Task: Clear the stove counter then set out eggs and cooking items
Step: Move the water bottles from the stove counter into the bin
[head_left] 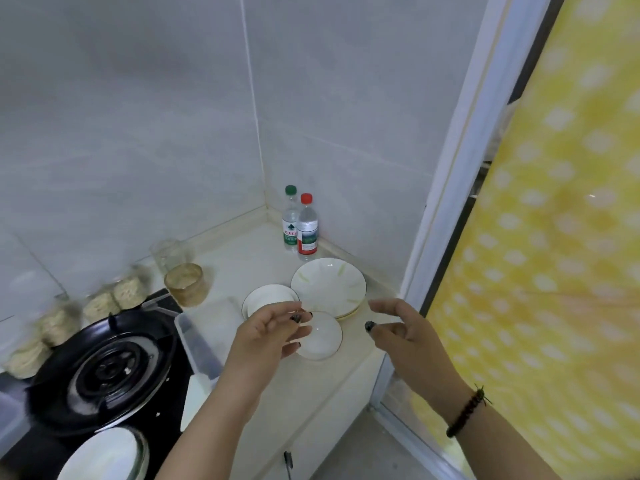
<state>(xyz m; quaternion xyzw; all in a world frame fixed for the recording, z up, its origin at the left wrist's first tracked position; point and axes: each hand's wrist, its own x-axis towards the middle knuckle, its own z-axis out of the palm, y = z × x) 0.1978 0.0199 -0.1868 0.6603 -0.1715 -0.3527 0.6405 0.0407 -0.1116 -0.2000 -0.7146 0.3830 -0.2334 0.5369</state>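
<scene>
On the cream counter [242, 258] to the right of the stove lie three white dishes. A large plate with green marks [329, 284] sits on top of another plate. Beside it are a gold-rimmed dish [265, 297] and a smaller gold-rimmed saucer [323, 336]. My left hand [273, 332] hovers at the saucer's left edge with fingers loosely curled; whether it touches the rim I cannot tell. My right hand [398, 329] floats to the right of the saucer, fingers relaxed and holding nothing. No eggs are in view.
Two water bottles [299, 225] stand in the tiled corner. An amber glass jar [187, 284], a clear glass [169, 252] and dried noodle nests [114, 296] line the wall. A black gas burner [107, 370], a clear plastic box [199, 336] and a white bowl [104, 455] lie left. A yellow curtain [540, 271] hangs right.
</scene>
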